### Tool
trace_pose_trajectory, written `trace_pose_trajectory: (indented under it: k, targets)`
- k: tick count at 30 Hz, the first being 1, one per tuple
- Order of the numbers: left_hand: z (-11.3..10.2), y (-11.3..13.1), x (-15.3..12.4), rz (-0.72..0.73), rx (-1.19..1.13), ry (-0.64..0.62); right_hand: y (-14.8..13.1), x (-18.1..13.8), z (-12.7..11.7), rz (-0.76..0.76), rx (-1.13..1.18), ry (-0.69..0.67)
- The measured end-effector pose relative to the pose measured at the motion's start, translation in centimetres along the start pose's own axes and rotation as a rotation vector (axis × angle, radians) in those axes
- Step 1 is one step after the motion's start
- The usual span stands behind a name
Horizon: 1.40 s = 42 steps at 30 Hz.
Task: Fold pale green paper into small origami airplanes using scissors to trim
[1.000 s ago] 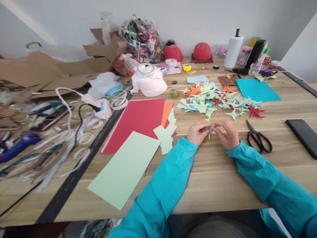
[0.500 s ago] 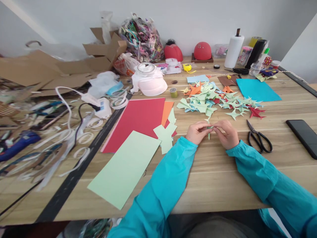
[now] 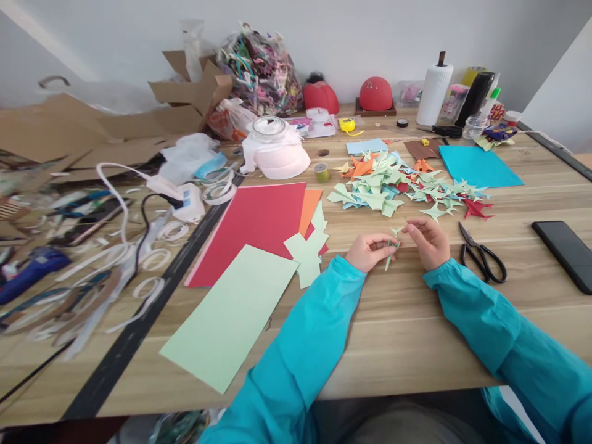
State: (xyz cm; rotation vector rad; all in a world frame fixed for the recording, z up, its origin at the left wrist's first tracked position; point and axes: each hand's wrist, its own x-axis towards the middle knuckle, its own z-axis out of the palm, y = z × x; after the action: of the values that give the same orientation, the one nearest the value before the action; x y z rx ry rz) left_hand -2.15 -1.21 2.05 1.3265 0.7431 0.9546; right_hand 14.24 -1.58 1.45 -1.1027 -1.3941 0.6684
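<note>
My left hand [image 3: 367, 251] pinches a small folded pale green paper piece [image 3: 391, 250] just above the wooden table [image 3: 398, 327]. My right hand [image 3: 429, 242] is beside it, a little to the right, fingers curled and drawn back from the piece; whether its fingertips still touch the paper is unclear. Both arms wear teal sleeves. Right behind the hands lies a pile of folded paper shapes [image 3: 398, 185], green, blue, orange and red. Black scissors [image 3: 481, 260] lie just right of my right hand.
A large pale green sheet [image 3: 231, 314], a red sheet [image 3: 254, 225] and small green squares [image 3: 306, 250] lie to the left. A black phone [image 3: 567, 253] and a blue sheet [image 3: 478, 166] are on the right. Cardboard, tape rolls, cables and a paper towel roll [image 3: 433, 94] crowd the left and back.
My hands, pressed together on the paper piece before, have parted. The right hand has moved slightly right and up, and the green piece now hangs from my left fingers.
</note>
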Motion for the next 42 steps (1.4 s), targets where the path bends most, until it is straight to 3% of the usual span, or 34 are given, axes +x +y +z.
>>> trace_pose_trajectory:
  k: [7,22,31,35,42]
  targets:
    - [0.0,0.5,-0.3,-0.003,0.082,-0.051,-0.7,-0.2,0.3,0.018,-0.001,-0.068]
    - [-0.1,0.3,0.0,-0.031,0.052,0.04,0.1,-0.1,0.3,-0.023,-0.059,-0.014]
    - [0.2,-0.7,0.3,0.016,0.193,0.165,0.8,0.2,0.2,0.015,-0.138,-0.05]
    - [0.1,-1.3,0.6,0.08,0.213,0.225,0.1,0.0,0.0,-0.083,-0.145,-0.033]
    - [0.0,-1.0,0.6,0.262,0.343,0.293,-1.2,-0.6,-0.1,-0.311,-0.215,-0.222]
